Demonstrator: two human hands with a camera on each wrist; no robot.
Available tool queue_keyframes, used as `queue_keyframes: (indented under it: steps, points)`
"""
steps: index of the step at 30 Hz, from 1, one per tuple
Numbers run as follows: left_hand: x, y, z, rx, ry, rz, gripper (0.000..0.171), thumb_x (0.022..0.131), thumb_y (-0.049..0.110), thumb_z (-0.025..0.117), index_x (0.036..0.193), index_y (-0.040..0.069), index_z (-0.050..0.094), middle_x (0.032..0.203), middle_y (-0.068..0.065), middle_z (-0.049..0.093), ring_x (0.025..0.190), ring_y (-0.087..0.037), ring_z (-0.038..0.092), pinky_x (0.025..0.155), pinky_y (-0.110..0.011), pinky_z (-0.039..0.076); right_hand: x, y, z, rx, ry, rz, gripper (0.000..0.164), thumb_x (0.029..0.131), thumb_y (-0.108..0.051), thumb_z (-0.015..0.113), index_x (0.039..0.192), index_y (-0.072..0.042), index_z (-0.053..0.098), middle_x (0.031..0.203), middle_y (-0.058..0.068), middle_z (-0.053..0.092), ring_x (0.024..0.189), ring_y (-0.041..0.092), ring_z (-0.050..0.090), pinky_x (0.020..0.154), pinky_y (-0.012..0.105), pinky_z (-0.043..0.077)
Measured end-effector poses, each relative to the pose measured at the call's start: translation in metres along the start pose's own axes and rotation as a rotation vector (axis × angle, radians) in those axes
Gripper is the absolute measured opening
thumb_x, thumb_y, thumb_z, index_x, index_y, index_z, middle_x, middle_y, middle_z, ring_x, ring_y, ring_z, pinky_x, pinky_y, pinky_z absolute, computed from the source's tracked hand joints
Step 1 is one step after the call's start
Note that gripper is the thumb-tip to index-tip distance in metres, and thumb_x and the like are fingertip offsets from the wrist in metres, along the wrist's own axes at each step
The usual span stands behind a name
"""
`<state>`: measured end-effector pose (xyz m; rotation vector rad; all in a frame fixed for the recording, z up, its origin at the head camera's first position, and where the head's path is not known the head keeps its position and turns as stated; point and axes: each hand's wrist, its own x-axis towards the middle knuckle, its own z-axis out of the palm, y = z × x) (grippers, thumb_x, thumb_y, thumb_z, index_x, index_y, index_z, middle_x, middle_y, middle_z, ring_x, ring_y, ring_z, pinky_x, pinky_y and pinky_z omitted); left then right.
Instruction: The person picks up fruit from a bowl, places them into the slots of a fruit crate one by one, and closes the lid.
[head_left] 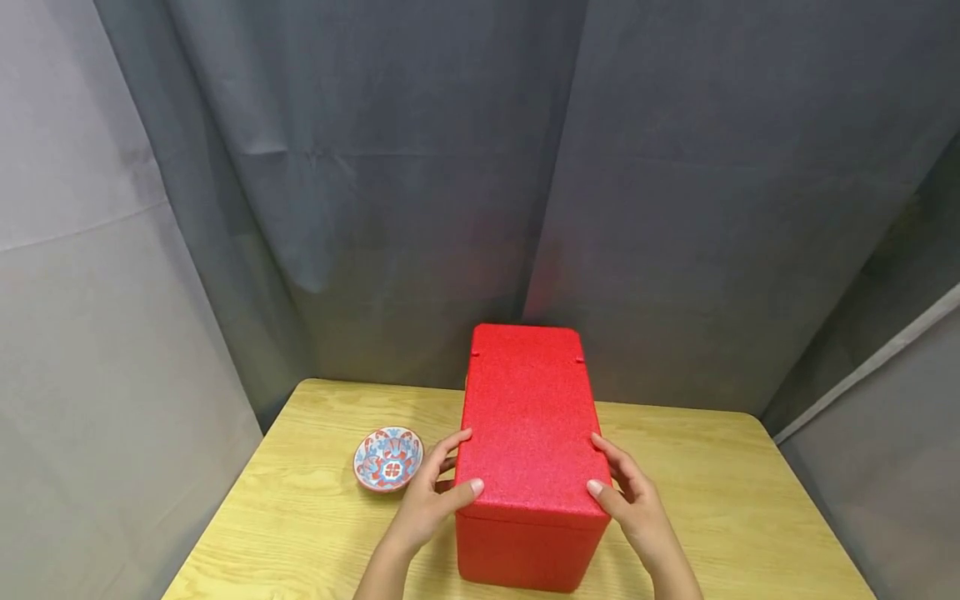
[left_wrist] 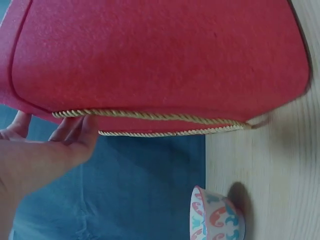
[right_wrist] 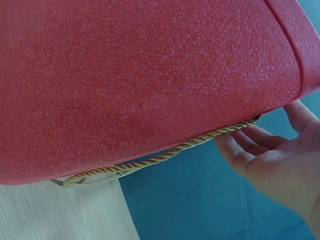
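A tall red foam box (head_left: pixel 528 550) stands on the wooden table, its red lid (head_left: pixel 531 417) seated on top. My left hand (head_left: pixel 429 492) grips the lid's left edge, thumb on top and fingers along the side. Opposite it, my right hand (head_left: pixel 630 500) holds the right edge the same way. In the left wrist view a twisted gold rope (left_wrist: pixel 155 116) runs down the box's side, with fingertips (left_wrist: pixel 87 132) right by its upper end. A similar rope (right_wrist: pixel 165 156) hangs along the other side in the right wrist view, close to the right fingers (right_wrist: pixel 232 150).
Left of the box, near my left hand, a small bowl (head_left: pixel 388 459) with a red and blue pattern sits on the table (head_left: pixel 697 500). Grey curtains (head_left: pixel 420 183) hang behind the table's back edge and at both sides.
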<state>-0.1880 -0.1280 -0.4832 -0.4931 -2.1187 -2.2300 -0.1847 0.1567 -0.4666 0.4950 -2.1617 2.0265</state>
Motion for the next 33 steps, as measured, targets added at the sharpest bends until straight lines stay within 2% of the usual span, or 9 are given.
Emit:
queue_keyframes:
  steps: [3, 7, 12, 17, 22, 25, 28, 33]
  points:
    - [-0.001, 0.0, 0.004, -0.051, 0.005, 0.01, 0.06, 0.081, 0.011, 0.067, 0.136, 0.018, 0.045, 0.131, -0.009, 0.045, 0.116, -0.027, 0.043, 0.089, -0.045, 0.038, -0.001, -0.001, -0.002, -0.016, -0.001, 0.008, 0.053, 0.086, 0.006, 0.056, 0.137, -0.001, 0.042, 0.123, 0.004, 0.052, 0.106, 0.013, 0.052, 0.075, 0.029, 0.051]
    - [-0.001, -0.003, 0.008, -0.089, -0.01, 0.013, 0.064, 0.081, 0.008, 0.066, 0.139, 0.015, 0.041, 0.136, -0.009, 0.039, 0.118, -0.026, 0.039, 0.089, -0.044, 0.037, -0.003, -0.002, -0.006, -0.023, -0.023, 0.017, 0.055, 0.086, 0.006, 0.056, 0.138, -0.003, 0.04, 0.126, 0.004, 0.049, 0.108, 0.014, 0.051, 0.076, 0.03, 0.051]
    - [0.0, -0.004, 0.007, -0.085, -0.035, 0.022, 0.065, 0.081, 0.009, 0.065, 0.14, 0.018, 0.04, 0.138, -0.008, 0.033, 0.12, -0.027, 0.035, 0.09, -0.044, 0.035, -0.002, -0.002, -0.007, -0.033, -0.044, 0.014, 0.056, 0.087, 0.006, 0.056, 0.139, -0.002, 0.038, 0.126, 0.004, 0.049, 0.108, 0.013, 0.051, 0.077, 0.03, 0.05]
    - [0.007, -0.007, 0.006, -0.075, -0.042, 0.021, 0.064, 0.082, 0.011, 0.066, 0.14, 0.021, 0.04, 0.137, -0.007, 0.035, 0.12, -0.026, 0.037, 0.089, -0.044, 0.036, 0.001, -0.002, -0.007, -0.052, -0.012, 0.015, 0.055, 0.087, 0.005, 0.057, 0.139, -0.003, 0.039, 0.126, 0.003, 0.049, 0.108, 0.012, 0.05, 0.078, 0.027, 0.049]
    - [0.005, -0.011, 0.01, -0.083, -0.023, 0.008, 0.066, 0.081, 0.008, 0.066, 0.141, 0.018, 0.039, 0.139, -0.007, 0.035, 0.12, -0.025, 0.038, 0.09, -0.044, 0.037, -0.004, 0.001, -0.005, -0.04, 0.046, -0.001, 0.052, 0.087, 0.006, 0.056, 0.137, 0.0, 0.042, 0.127, 0.003, 0.05, 0.11, 0.011, 0.051, 0.081, 0.023, 0.047]
    - [0.003, -0.009, 0.011, -0.046, -0.003, 0.008, 0.065, 0.082, 0.011, 0.067, 0.141, 0.019, 0.04, 0.138, -0.005, 0.037, 0.12, -0.025, 0.04, 0.09, -0.044, 0.037, -0.006, 0.002, -0.002, -0.027, 0.083, -0.029, 0.049, 0.089, 0.006, 0.054, 0.136, 0.002, 0.042, 0.129, 0.004, 0.05, 0.11, 0.011, 0.051, 0.082, 0.021, 0.046]
    - [0.0, -0.003, 0.009, 0.033, 0.036, 0.011, 0.062, 0.082, 0.015, 0.069, 0.139, 0.021, 0.043, 0.136, -0.001, 0.043, 0.119, -0.025, 0.043, 0.09, -0.045, 0.036, -0.007, 0.002, 0.002, -0.065, 0.109, -0.069, 0.045, 0.091, 0.004, 0.051, 0.136, 0.001, 0.043, 0.128, 0.005, 0.051, 0.109, 0.01, 0.051, 0.081, 0.021, 0.047]
    - [-0.011, 0.002, -0.003, 0.135, 0.096, 0.012, 0.058, 0.083, 0.011, 0.069, 0.136, 0.012, 0.047, 0.134, -0.007, 0.048, 0.119, -0.031, 0.045, 0.091, -0.05, 0.034, -0.014, 0.006, 0.003, -0.244, 0.215, -0.131, 0.04, 0.093, 0.001, 0.05, 0.134, -0.001, 0.047, 0.124, 0.003, 0.055, 0.108, 0.008, 0.052, 0.079, 0.015, 0.045]
